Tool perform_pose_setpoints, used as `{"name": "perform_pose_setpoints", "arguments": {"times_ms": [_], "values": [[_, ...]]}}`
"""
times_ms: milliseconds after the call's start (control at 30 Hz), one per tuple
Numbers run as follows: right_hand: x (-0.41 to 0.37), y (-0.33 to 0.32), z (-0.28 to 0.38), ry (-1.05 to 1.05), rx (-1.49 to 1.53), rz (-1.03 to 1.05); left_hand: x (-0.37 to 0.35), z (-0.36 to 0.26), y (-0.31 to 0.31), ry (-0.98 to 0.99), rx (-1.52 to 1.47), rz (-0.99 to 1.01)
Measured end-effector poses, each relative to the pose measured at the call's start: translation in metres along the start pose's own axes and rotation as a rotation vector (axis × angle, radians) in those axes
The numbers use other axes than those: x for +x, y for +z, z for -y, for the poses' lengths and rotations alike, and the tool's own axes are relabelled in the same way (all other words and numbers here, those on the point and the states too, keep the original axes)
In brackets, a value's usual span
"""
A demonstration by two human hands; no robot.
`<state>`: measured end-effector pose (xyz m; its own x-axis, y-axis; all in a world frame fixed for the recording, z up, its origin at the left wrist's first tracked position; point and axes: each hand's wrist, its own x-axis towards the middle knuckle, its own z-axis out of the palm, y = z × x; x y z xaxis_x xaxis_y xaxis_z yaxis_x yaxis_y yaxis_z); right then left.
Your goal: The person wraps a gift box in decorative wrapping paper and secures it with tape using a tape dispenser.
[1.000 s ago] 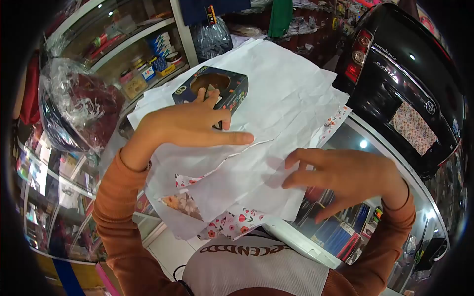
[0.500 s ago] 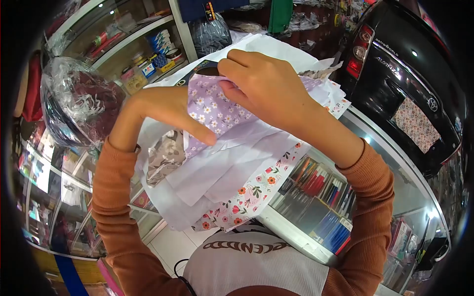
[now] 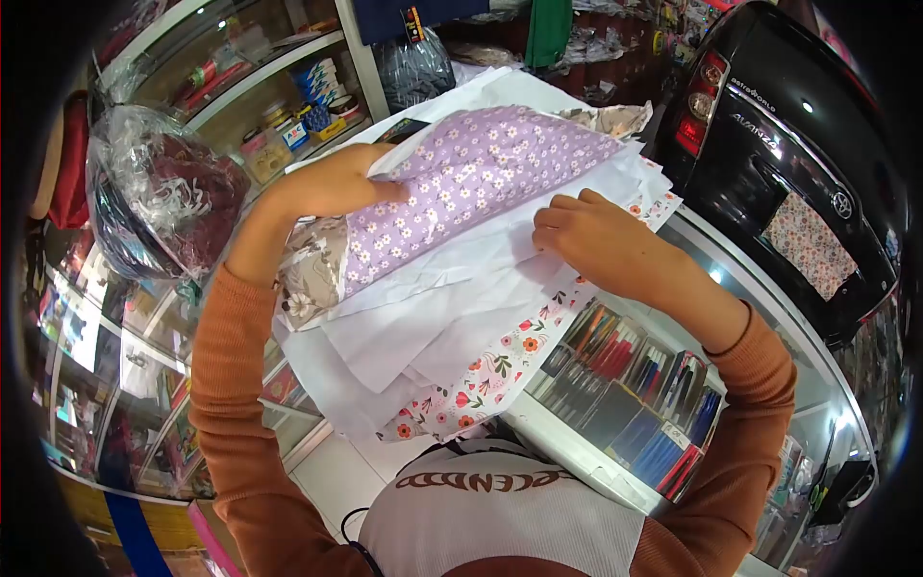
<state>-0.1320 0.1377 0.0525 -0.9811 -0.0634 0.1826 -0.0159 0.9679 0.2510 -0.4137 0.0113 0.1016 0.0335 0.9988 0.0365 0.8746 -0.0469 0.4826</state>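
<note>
A stack of large paper sheets lies on a glass counter. On it, a purple daisy-print sheet is folded over. My left hand grips this sheet's upper left edge, fingers partly hidden beneath it. Lower right of the purple sheet, my right hand rests over the white sheets, its fingers curled; what they hold, if anything, is hidden. A beige floral sheet shows at the left, and a white sheet with red and orange flowers lies along the near edge.
Beneath the paper is a glass display case with pens and stationery. A black car-shaped panel stands at the right. Plastic-wrapped goods hang at the left, beside shelves with tape and small boxes.
The purple sheet has spread out to the right across the stack. My right hand has let go of its top and moved down and right. My left hand now grips its edge.
</note>
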Motion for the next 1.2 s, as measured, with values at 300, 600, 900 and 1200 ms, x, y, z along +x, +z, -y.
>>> {"name": "perform_pose_setpoints", "arguments": {"times_ms": [300,600,900,1200], "values": [[0.003,-0.036,-0.01,0.045,-0.205,-0.415,-0.005,-0.015,-0.009,-0.068,-0.01,0.014],[-0.049,-0.087,0.004,-0.061,0.146,-0.072,0.008,0.023,-0.017,-0.123,0.083,-0.077],[-0.125,-0.107,0.043,0.439,0.318,0.519,0.0,0.001,-0.022,-0.102,0.032,-0.051],[-0.199,-0.097,0.043,0.614,0.517,1.171,-0.018,-0.018,-0.014,-0.178,-0.204,-0.067]]}}
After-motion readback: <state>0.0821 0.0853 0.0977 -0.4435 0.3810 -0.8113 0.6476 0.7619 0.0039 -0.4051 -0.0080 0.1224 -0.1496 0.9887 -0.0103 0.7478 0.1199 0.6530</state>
